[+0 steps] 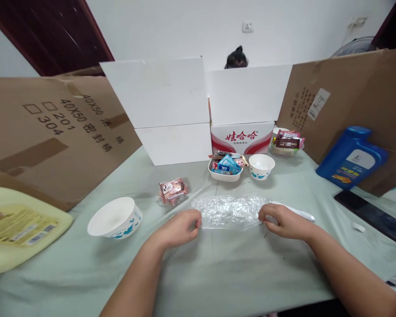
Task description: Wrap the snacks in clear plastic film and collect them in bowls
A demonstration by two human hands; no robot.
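A crumpled clear plastic bag (229,210) lies stretched flat on the pale green table (237,273), in front of me at the middle. My left hand (180,228) pinches its left end, fingers closed. My right hand (282,221) grips its right end, fingers curled. A wrapped pink snack (172,190) lies just behind my left hand. An empty white paper bowl (115,217) with blue print stands to the left.
A tray of wrapped snacks (226,167), a small white bowl (262,166) and a bowl of sweets (286,143) stand behind. Cardboard panels wall the sides, a white box (240,112) the back. Blue jug (351,158) and black phone (372,216) right; yellow jug (18,226) left.
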